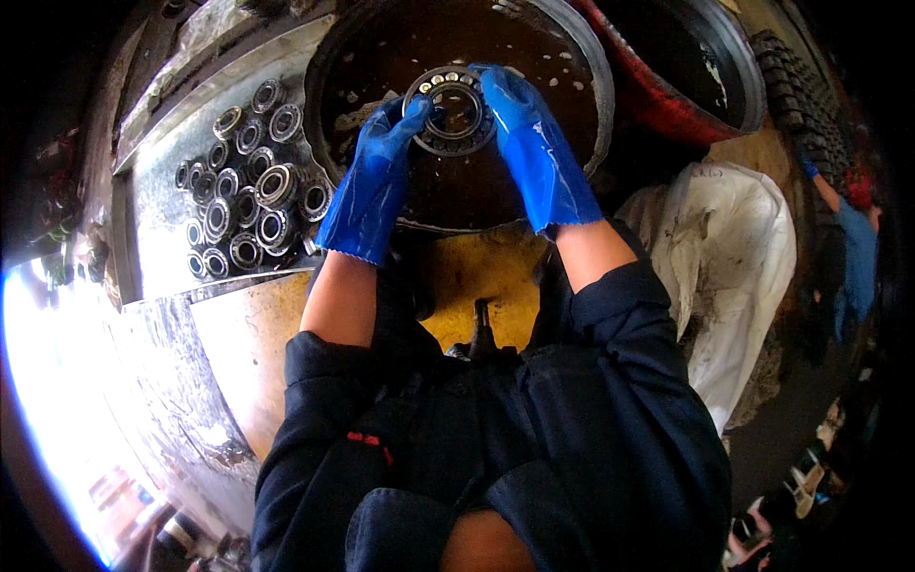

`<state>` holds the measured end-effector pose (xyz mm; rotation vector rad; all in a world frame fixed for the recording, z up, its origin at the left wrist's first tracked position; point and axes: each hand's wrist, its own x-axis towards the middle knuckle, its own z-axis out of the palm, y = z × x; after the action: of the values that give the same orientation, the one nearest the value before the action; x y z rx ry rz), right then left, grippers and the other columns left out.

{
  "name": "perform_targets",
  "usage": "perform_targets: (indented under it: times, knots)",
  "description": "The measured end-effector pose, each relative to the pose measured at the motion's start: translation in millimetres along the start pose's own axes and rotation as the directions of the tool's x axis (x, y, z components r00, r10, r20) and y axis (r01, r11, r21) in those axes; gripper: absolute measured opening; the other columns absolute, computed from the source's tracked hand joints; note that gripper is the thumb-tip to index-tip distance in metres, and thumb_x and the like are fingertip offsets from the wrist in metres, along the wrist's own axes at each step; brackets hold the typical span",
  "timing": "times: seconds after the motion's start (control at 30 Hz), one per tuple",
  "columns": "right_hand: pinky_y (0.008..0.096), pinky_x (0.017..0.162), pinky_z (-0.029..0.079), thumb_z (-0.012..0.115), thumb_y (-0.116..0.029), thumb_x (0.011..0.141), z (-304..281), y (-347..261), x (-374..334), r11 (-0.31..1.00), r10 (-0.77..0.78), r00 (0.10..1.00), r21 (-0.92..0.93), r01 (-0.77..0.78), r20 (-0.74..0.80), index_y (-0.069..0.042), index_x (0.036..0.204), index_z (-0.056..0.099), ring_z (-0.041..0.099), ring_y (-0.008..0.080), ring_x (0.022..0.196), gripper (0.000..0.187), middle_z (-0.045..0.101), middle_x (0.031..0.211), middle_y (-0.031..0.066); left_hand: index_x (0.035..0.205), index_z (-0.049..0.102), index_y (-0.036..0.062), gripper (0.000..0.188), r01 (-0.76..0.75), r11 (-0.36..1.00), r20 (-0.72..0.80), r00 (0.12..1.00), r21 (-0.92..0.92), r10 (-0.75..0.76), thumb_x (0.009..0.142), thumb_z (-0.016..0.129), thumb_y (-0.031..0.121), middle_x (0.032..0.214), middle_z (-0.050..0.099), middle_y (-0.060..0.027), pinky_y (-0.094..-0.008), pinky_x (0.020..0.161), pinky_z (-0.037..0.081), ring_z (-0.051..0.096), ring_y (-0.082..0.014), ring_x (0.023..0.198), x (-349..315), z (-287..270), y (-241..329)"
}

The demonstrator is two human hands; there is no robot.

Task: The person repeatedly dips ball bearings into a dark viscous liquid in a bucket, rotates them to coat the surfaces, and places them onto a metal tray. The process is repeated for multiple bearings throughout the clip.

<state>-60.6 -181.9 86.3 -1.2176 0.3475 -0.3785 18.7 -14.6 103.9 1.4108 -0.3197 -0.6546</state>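
Between my two hands is a large ring-shaped roller bearing point(457, 145), its rollers showing around the upper part of the ring. My left hand point(381, 157), in a blue rubber glove, grips its left side with the thumb over the ring. My right hand point(519, 119), gloved the same way, is closed on the upper right side, fingers over the rim. The bearing is above a wide round drum point(602, 95) that holds dark brown liquid with pale flecks floating on it.
On a metal tray point(157, 224) to the left sit several smaller bearings point(276, 186). A red-sided drum point(658, 100) with dark contents stands at the upper right. A white sack point(734, 238) is below it. Another person point(853, 248) is at the far right, near stacked dark parts point(801, 95).
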Motion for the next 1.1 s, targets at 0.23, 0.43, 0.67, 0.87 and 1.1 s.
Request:
perform_targets:
  times: [0.23,0.43,0.67,0.87,1.1]
  knots:
    - [0.0377,0.112,0.044,0.046,-0.016,0.109,-4,-11,-13,0.709,-0.267,0.95,-0.634,0.308,0.163,0.004,0.133,0.062,0.057,0.0309,0.13,0.035,0.063,0.136,0.0214,0.128,0.067,-0.0001,0.041,0.088,0.996,0.018,0.996,-0.019,-0.088,0.105,0.061,0.033,0.117,0.073,-0.0079,-0.03,0.098,0.049,0.066,-0.015,0.105,5,-16,-19]
    - [0.04,0.099,0.05,0.045,-0.018,0.107,-25,37,-2,0.556,-0.119,0.987,-0.817,0.154,0.105,0.005,0.126,0.065,0.068,0.0318,0.115,0.036,0.07,0.124,0.024,0.127,0.067,-0.0012,0.045,0.291,0.951,0.134,0.952,-0.108,-0.276,0.102,0.063,0.036,0.119,0.073,-0.0126,-0.0313,0.097,0.053,0.069,-0.0181,0.103,-10,-10,-21]
    - [0.0361,0.099,0.05,0.053,-0.028,0.106,-14,72,2,0.819,-0.058,0.96,-0.537,0.203,0.274,0.001,0.128,0.067,0.067,0.0278,0.113,0.039,0.072,0.122,0.0194,0.132,0.063,-0.0019,0.039,0.191,0.813,0.094,0.982,-0.55,-0.167,0.105,0.058,0.026,0.125,0.071,-0.0146,-0.0364,0.104,0.054,0.069,-0.0233,0.114,-18,-53,-45]
    - [0.0334,0.091,0.05,0.062,-0.036,0.102,-10,51,22,0.92,0.385,0.917,-0.124,-0.372,0.107,-0.005,0.127,0.068,0.069,0.0233,0.104,0.04,0.074,0.118,0.0137,0.142,0.055,0.0,0.038,-0.033,0.95,-0.177,0.984,-0.309,-0.023,0.108,0.05,0.017,0.132,0.067,-0.0164,-0.0351,0.109,0.05,0.066,-0.0234,0.121,-36,-135,10]
    - [0.0315,0.085,0.049,0.069,-0.043,0.097,5,47,-7,0.926,0.374,0.913,-0.023,-0.376,0.164,-0.009,0.127,0.068,0.067,0.0193,0.096,0.045,0.074,0.112,0.0097,0.143,0.058,0.0032,0.047,0.01,0.894,-0.353,0.921,0.448,0.166,0.104,0.057,0.029,0.137,0.066,-0.0165,-0.0377,0.108,0.047,0.062,-0.0309,0.127,-68,-251,-2]
